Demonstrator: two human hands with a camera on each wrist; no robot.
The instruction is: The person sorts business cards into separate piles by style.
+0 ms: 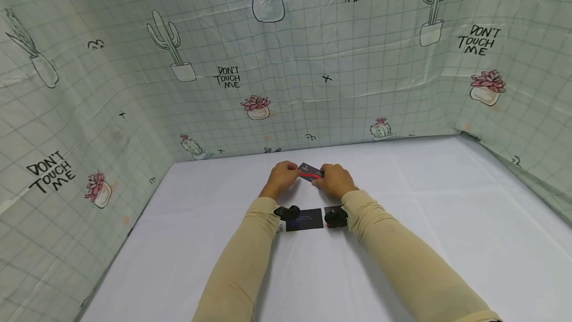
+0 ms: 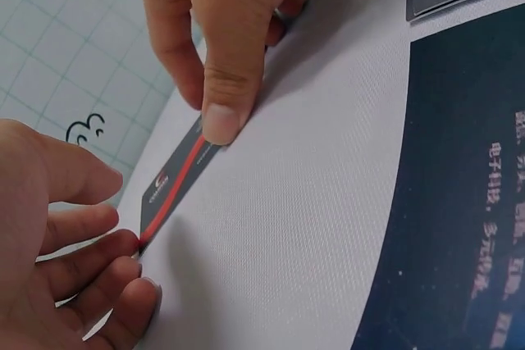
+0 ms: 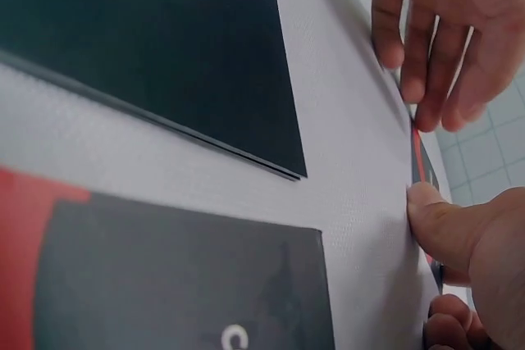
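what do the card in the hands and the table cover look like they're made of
Card: probably thin coated cardstock or plastic, dark grey with a red stripe and matte face; it stays flat while pinched at both ends. Table cover: woven white fabric; a fine weave texture shows up close.

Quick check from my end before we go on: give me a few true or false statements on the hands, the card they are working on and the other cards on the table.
1. Both hands touch the card with the red stripe. True: the left hand is at one end, the right hand at the other.
2. The right thumb presses on that card. True.
3. The card is held high above the white table. False: it lies low on the cloth, at most slightly lifted.
4. The dark blue card lies beyond the hands, by the wall. False: it lies nearer the person, between the forearms.
5. The left hand is a closed fist. False: its fingers reach for the card's end.
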